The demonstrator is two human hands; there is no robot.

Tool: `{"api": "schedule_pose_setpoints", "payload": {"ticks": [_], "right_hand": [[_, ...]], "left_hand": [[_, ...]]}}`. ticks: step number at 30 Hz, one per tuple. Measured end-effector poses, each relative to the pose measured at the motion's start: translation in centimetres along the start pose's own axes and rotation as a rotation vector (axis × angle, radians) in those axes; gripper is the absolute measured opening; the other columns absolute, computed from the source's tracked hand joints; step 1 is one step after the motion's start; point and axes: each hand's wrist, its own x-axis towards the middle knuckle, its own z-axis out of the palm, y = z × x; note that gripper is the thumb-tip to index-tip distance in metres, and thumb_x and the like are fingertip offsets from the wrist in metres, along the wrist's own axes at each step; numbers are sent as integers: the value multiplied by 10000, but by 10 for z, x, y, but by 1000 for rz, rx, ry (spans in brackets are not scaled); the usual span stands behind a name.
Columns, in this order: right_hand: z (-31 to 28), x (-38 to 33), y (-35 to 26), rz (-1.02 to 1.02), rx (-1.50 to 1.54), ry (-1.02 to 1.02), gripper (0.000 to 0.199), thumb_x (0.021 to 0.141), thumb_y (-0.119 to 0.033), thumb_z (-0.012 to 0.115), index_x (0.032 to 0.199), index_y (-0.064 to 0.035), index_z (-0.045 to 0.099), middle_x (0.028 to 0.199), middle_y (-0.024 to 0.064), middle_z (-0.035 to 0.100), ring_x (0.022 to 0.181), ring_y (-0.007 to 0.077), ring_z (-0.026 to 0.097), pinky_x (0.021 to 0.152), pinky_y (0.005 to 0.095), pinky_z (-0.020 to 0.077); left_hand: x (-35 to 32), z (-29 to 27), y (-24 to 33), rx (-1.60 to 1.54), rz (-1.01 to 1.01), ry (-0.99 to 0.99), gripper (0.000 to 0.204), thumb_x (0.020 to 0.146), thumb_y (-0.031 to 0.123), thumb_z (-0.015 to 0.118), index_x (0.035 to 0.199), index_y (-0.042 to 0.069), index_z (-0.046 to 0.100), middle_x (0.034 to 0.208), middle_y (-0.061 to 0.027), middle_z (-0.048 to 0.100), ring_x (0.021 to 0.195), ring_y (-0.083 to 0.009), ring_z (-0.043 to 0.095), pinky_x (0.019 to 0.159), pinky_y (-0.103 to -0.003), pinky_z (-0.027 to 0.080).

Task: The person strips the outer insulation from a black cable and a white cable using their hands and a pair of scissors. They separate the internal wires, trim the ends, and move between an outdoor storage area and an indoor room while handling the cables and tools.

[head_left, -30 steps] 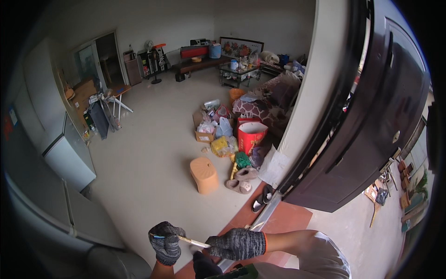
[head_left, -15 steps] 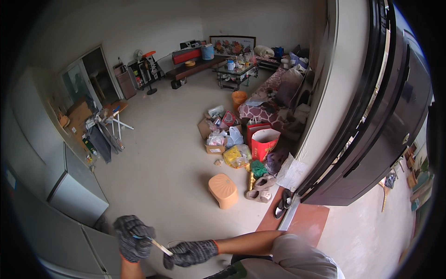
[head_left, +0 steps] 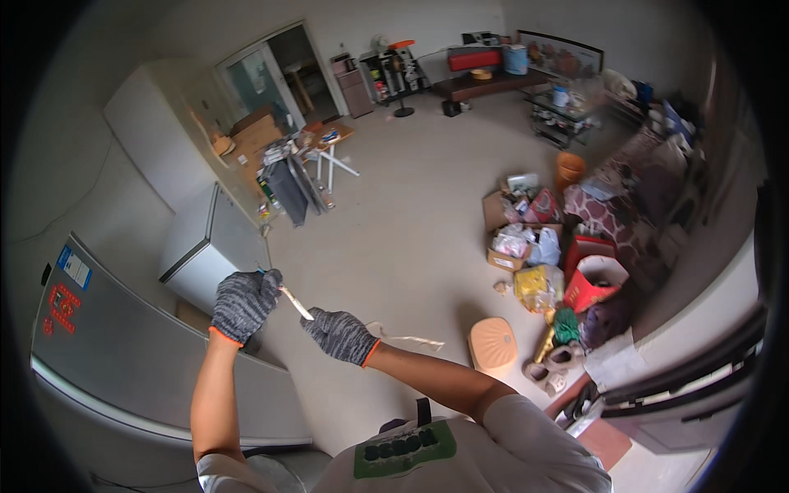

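Both my hands wear dark grey knitted gloves with orange cuffs. My left hand (head_left: pixel 246 306), in front of the grey fridge, is closed around one part of a thin cream-coloured strip (head_left: pixel 296 303). A bit of blue peeks out at its fingertips. To its right, my right hand (head_left: pixel 342 335) is closed at the other end of the short straight stretch between the gloves. A loose pale length (head_left: pixel 411 339) trails out beyond the right wrist, seemingly part of the same strip. Its exact kind I cannot tell, and the fingers hide where they grip it.
A grey fridge (head_left: pixel 164 361) stands close at the left, a white freezer (head_left: pixel 218 238) behind it. Right of my hands are an orange stool (head_left: pixel 492 343), shoes (head_left: pixel 552 367), a red bag (head_left: pixel 593 282) and filled cardboard boxes (head_left: pixel 505 260). A folding table (head_left: pixel 333 135) stands farther back.
My view has swung left, bringing more of the fridge in and pushing the door to the edge. Both hands are raised higher, still at the strip; its loose length now shows beyond the right wrist.
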Motion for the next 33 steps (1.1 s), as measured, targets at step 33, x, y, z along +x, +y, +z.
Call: {"api": "schedule_pose_setpoints", "payload": {"ticks": [33], "right_hand": [[-83,307,598,200,-263,-27,301,833,-307,458,1021,-75,500,527,110,526,415,274,518,395,403,403]], "left_hand": [[651,184,-137,-385,406,12,197,844,95,413,974,34,548,926,-115,600,840,-245,575,772,-309,452]]}}
